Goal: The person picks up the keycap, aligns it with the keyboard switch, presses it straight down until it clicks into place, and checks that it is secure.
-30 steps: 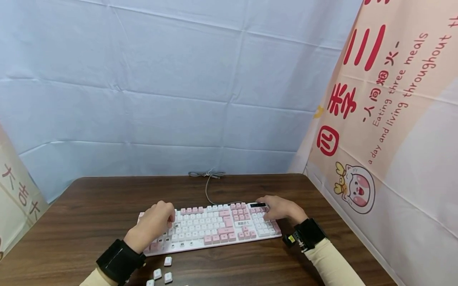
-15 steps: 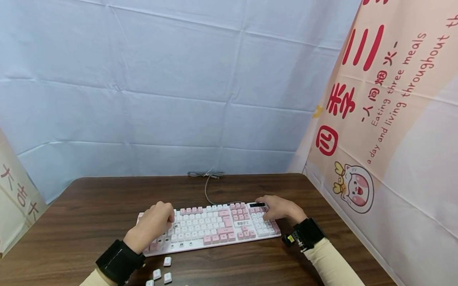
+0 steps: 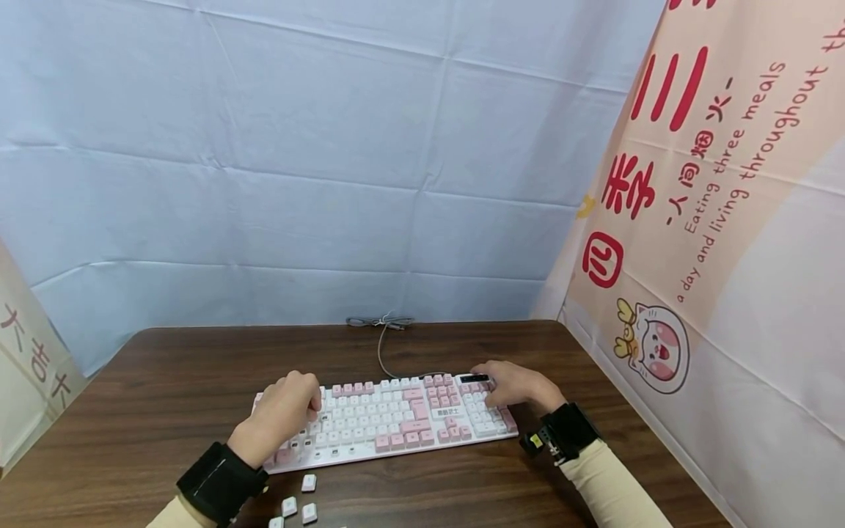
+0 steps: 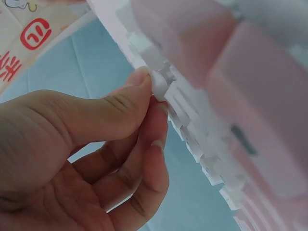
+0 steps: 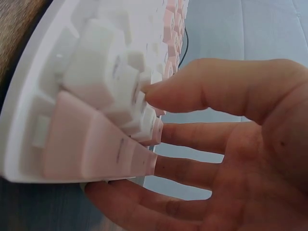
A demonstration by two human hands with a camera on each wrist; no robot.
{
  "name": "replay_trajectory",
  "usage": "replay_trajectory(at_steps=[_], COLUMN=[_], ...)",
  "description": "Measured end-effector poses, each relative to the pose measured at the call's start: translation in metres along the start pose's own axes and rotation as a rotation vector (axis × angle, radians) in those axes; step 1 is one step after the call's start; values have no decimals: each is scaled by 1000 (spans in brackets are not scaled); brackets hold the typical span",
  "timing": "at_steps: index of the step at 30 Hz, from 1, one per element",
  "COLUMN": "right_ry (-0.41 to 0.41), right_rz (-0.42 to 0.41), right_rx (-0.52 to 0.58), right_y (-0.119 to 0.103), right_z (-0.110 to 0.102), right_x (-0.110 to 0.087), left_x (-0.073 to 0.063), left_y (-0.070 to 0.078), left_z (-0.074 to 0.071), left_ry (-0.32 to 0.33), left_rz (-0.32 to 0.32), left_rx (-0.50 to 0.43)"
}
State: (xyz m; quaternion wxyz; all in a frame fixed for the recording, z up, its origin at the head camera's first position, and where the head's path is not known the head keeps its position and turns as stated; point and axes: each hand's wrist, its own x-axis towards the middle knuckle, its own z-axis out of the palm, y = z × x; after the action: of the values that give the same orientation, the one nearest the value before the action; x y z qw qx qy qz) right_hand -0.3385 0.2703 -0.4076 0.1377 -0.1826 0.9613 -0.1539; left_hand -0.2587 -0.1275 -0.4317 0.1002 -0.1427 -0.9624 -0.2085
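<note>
A white and pink keyboard lies on the table, with bare switch spots showing among the keys of its left part. My left hand is over that part; in the left wrist view its thumb and index finger pinch a white keycap at the keyboard. Whether this keycap is seated or loose, I cannot tell. At the keyboard's right end, my right hand grips the edge, thumb on the number keys and the other fingers along the far and side edges. Several loose white keycaps lie in front of the keyboard's left end.
The dark wooden table runs back to a pale blue cloth. A bundled grey cable lies at the back edge and leads to the keyboard. A printed cloth hangs along the right side.
</note>
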Motion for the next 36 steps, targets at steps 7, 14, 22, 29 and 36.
replay_trajectory(at_steps=[7,14,22,29,36], right_ry=[-1,-8,-11,-14,-17], right_rz=[-23,-21,-7,-24,-27], right_rx=[0,23,30,10,5], right_y=[0,1,0,0,-1], right_z=[0,1,-2,-1,-2], right_x=[-1,1,0,-1,-1], left_x=[2,2,3,4,6], left_y=[-2,-2,-2,-1,-1], left_z=[3,4,6,7,8], left_ry=[27,54,51,26,20], left_rz=[5,28,17,-7,-1], left_rx=[13,25,11,8,14])
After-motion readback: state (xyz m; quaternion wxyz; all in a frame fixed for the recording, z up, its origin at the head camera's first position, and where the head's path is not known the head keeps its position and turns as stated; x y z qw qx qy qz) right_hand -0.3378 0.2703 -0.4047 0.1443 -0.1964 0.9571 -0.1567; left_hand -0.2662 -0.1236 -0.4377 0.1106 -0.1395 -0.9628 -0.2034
